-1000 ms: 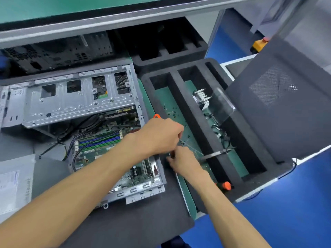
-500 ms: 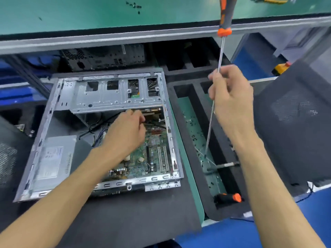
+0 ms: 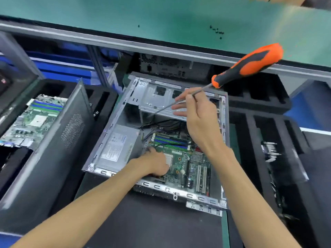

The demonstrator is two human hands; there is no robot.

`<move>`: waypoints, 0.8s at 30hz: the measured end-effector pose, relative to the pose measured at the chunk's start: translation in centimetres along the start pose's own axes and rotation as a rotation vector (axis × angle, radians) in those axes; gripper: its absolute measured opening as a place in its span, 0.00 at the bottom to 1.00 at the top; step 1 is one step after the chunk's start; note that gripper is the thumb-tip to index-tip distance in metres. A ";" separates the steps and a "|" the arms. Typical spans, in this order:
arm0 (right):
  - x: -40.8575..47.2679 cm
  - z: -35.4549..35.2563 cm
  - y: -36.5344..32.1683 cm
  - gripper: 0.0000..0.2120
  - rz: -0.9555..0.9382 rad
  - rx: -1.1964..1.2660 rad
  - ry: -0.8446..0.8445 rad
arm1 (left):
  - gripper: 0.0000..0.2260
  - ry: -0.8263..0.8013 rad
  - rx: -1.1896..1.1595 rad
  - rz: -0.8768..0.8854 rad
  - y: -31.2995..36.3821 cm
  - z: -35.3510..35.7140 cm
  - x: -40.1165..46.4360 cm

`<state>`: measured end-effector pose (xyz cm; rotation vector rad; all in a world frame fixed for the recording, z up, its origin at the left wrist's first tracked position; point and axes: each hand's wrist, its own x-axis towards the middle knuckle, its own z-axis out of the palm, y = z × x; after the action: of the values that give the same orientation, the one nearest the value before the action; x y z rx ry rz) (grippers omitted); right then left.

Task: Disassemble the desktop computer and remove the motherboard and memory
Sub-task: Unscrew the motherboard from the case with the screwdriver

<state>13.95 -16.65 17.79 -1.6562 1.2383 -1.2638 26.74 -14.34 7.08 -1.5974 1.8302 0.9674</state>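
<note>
Left hand (image 3: 157, 163) rests curled on the motherboard (image 3: 180, 163) low in the case (image 3: 111, 126), holding nothing I can make out. Right hand (image 3: 195, 119) hovers above and beyond it, pinching the screwdriver (image 3: 213, 85) by its shaft, tip toward the far-left bay, handle up-right. Memory slots (image 3: 170, 141) lie crosswise between the hands, nearer the left.

Orange-and-black screwdriver handle (image 3: 249, 63), green motherboard (image 3: 180, 163) — blue and green memory slots (image 3: 171, 141), silver case (image 3: 155, 97), teal bench top (image 3: 161, 18)
</note>
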 end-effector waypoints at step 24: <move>-0.1 4.8 7.1 0.11 0.034 -0.262 -0.259 | 0.26 -0.040 0.073 0.151 1.1 0.8 -0.4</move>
<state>16.68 -18.77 9.93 -1.9065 1.3049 -0.8602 25.65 -13.45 7.09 -1.4033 1.9584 0.9784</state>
